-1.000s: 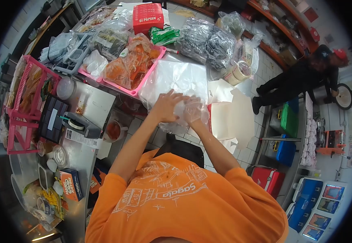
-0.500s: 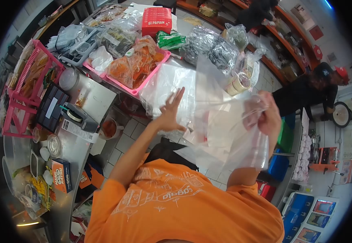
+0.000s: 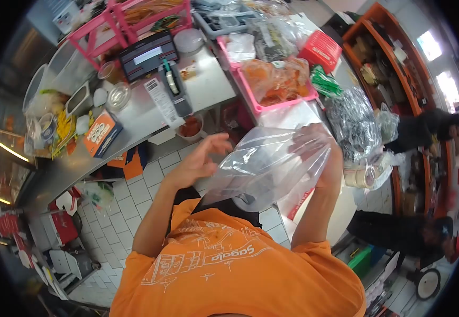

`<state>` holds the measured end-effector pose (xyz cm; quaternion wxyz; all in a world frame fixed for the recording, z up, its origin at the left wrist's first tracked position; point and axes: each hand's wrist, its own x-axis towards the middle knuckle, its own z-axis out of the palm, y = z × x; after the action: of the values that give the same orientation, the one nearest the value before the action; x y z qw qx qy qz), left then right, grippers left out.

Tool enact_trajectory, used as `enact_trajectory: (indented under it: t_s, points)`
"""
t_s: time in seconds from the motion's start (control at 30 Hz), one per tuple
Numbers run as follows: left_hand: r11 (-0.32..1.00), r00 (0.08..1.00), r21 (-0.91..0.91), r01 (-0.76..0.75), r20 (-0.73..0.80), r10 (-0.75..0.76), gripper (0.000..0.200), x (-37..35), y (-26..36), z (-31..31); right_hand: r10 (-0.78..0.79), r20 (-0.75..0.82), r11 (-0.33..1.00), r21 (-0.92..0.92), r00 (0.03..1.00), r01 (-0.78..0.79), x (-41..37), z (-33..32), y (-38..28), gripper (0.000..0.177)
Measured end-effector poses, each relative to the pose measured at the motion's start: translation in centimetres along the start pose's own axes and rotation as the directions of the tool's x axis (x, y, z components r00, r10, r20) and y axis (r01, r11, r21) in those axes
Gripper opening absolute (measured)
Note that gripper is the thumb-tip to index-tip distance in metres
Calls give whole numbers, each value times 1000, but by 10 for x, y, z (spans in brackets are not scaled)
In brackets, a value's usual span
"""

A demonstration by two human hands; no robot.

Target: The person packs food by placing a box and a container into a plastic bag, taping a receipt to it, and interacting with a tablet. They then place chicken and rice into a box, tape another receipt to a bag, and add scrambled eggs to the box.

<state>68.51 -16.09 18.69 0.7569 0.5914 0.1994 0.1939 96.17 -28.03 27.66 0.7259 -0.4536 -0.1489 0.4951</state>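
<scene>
Two hands of ours are raised in front of the chest with a clear plastic bag (image 3: 269,166) between them, held in the air and touching nothing else. Our left hand (image 3: 200,158) is open, its fingers (image 3: 220,141) loosely spread and curved, and it meets the bag at its left edge; we cannot tell whether the thumb pinches the film. Our right hand (image 3: 318,145) shows only through the plastic, blurred, curled onto the bag's upper right corner and carrying it. The bag is puffed out and sags toward our orange shirt (image 3: 229,264).

The steel counter (image 3: 208,84) bends around us, its edge running from the far left across the front. Just beyond the bag a pink tray (image 3: 250,98) of orange sauce packets sits at that edge. The tray has a red box (image 3: 320,50) behind it. A black bundle of bags (image 3: 354,119) lies close by the right hand, and a tape roll (image 3: 364,177) lies just past the right forearm. An orange carton (image 3: 102,134) lies near the counter's left edge, well apart from the left hand.

Open room lies below and to the left: bare tiled floor (image 3: 150,174) between the counter edge and us. To the right the space is tight, and a person in black (image 3: 425,132) works by the wooden shelves.
</scene>
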Motion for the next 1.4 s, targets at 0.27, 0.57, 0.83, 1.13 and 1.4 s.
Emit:
enact_trajectory:
  t_s: [0.27,0.57,0.83,1.13,1.4]
  points:
    - [867,963,420,-268,82,258,62,-37,75,-29,56,356,611,-751,933,250,-30,146,95,37]
    - [940,954,338,53,-295,53,14,-230,39,-180,81,489,317,-839,868,443,-84,222,270,41]
    - [937,865,307,169,-501,8,8,-335,-2,-217,94,605,428,-741,791,517,-92,323,329,19]
    - [847,723,-479,-229,-666,-181,33,-332,11,-238,177,673,597,-653,718,465,-108,385,361,24]
    - [673,183,661,332,-745,642,28,-389,3,-296,-528,509,39,-785,680,618,3,297,267,23]
